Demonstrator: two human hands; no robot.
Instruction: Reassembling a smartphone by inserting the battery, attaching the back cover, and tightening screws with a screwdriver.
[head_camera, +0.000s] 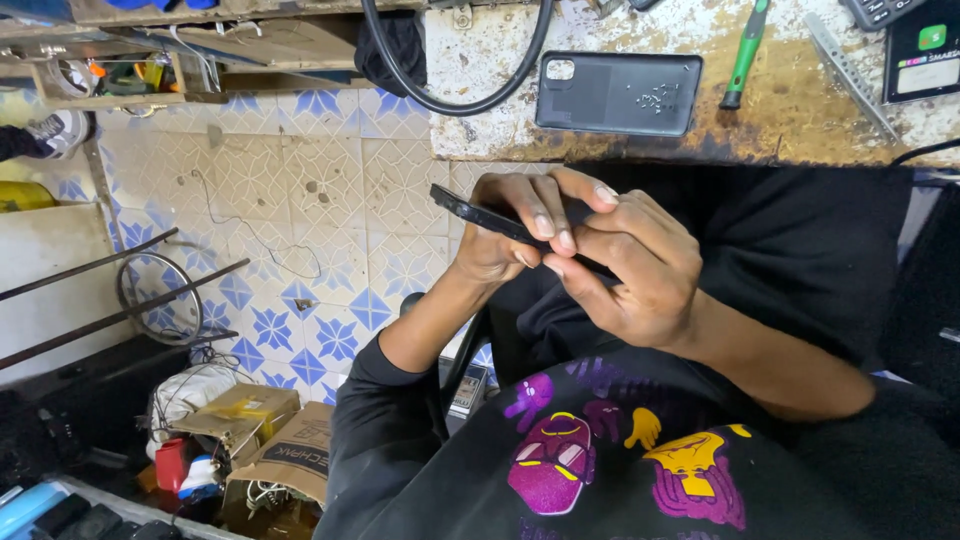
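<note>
Over blue tiled floor (300, 200), both hands' (590, 255) grip closes on a dark phone (480, 215).

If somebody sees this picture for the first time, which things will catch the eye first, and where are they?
First, in the middle, the left hand and the right hand grip a thin dark phone, held edge-on above the person's lap. Next, a dark phone back cover lies flat on the worn workbench at the top, with tiny screws on it. A green-handled screwdriver lies right of it.

One slim black phone (478, 215) was held edge-on at frame centre, tilted down to the right, its right end hidden.
</note>
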